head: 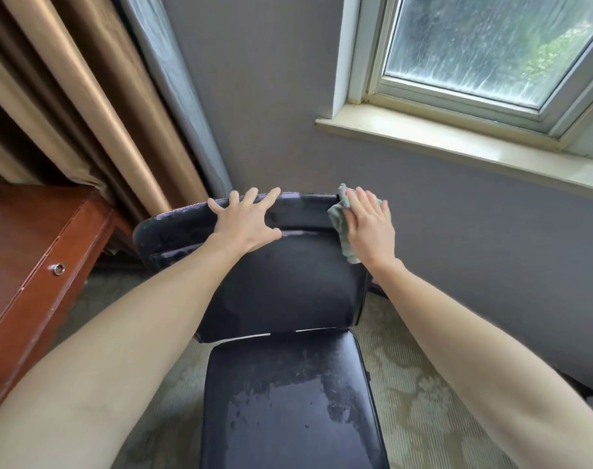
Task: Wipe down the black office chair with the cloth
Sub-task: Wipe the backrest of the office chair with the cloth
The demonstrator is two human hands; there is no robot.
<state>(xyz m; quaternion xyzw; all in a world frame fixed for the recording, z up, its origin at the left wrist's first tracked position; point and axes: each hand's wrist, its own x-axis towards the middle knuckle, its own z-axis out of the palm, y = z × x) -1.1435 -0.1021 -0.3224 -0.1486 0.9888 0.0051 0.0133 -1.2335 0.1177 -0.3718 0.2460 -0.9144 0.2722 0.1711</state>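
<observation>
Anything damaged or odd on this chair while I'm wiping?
Yes. The black office chair's glossy seat pad is mottled with dull, flaky-looking patches, and the backrest's top edge is scuffed pale grey. It looks like worn coating, though wet streaks cannot be ruled out.

Grey wall (254, 96) straight ahead, daylight coming through a streaked window (484, 45) upper right — white frame, pale sill (457, 143) beneath it. Golden-brown curtains (85, 96) hang at left, above a reddish wooden surface (24, 238) with a small metal lock (58, 268). Underfoot — pale patterned carpet (423, 401).
</observation>
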